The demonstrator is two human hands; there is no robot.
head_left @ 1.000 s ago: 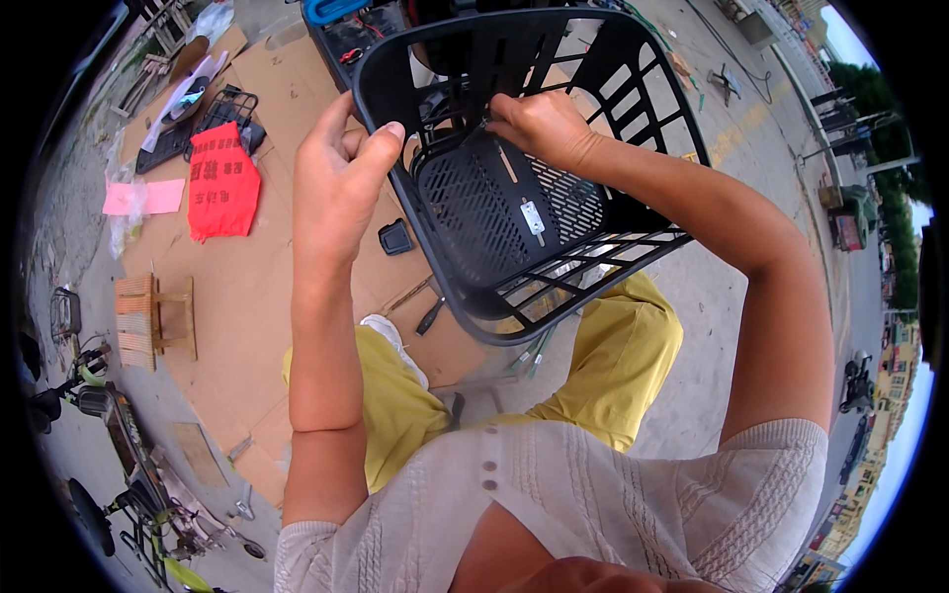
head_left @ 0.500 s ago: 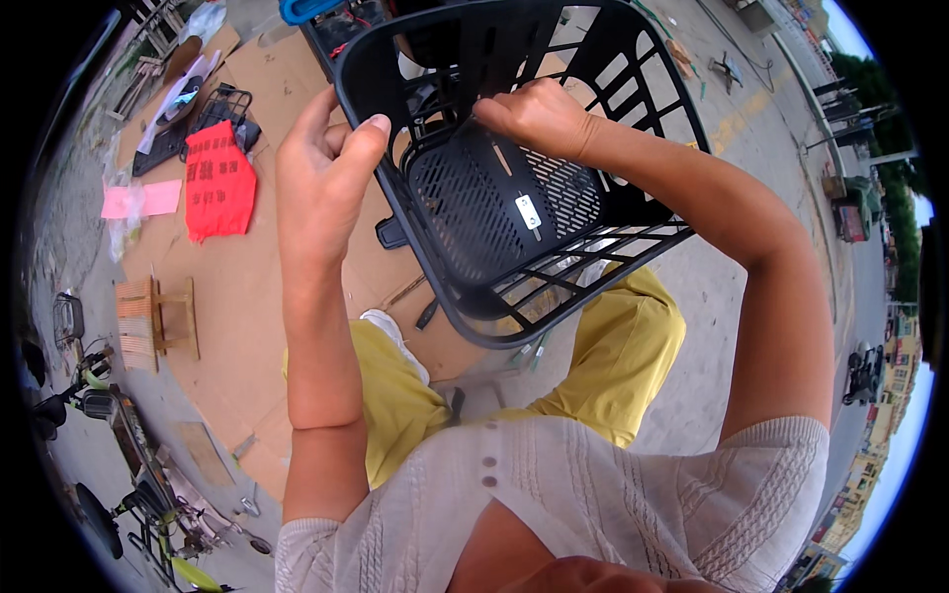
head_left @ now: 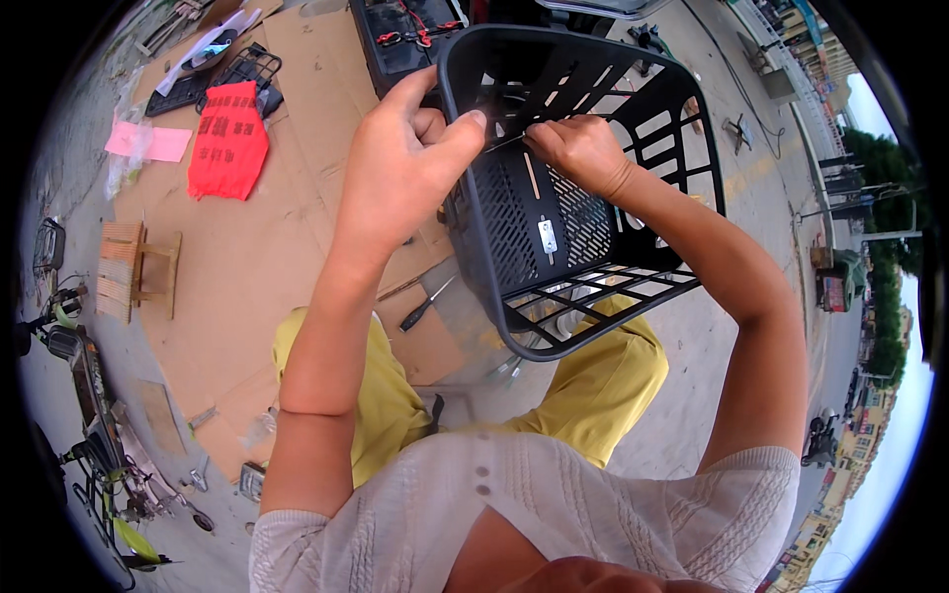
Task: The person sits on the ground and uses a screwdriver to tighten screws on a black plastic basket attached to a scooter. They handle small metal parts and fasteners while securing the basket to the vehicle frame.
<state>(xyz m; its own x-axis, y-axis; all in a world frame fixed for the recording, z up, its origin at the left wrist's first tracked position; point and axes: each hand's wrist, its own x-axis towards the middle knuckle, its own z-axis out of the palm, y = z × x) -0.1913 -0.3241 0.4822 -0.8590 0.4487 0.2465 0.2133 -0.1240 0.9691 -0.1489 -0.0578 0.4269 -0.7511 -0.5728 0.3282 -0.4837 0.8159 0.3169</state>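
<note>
A black plastic basket (head_left: 479, 247), with slotted walls and a perforated bottom, is tilted in front of me above my knees. At its left rim is my left hand (head_left: 395, 173), closed round the edge with the thumb lying over it. My right hand (head_left: 583, 153) is inside the basket, close to the bottom and far wall, its fingers pinched together. A thin, light-coloured sliver shows beside those fingertips; what it is I cannot make out. Fixed on the basket's bottom is a small silver metal plate (head_left: 548, 237), beside a long slot.
On the cardboard (head_left: 297, 198) lie a red bag (head_left: 229, 143), pink paper (head_left: 148, 141) and a screwdriver (head_left: 425, 304). A small wooden stool (head_left: 138, 270) stands at left. Beyond the basket is a black box with red wires (head_left: 410, 35). Bicycle-like vehicles (head_left: 99, 395) stand lower left.
In the picture, the basket and both hands have shifted right and slightly down. The left hand stays on the rim and the right hand inside. More of the screwdriver and the wired box shows.
</note>
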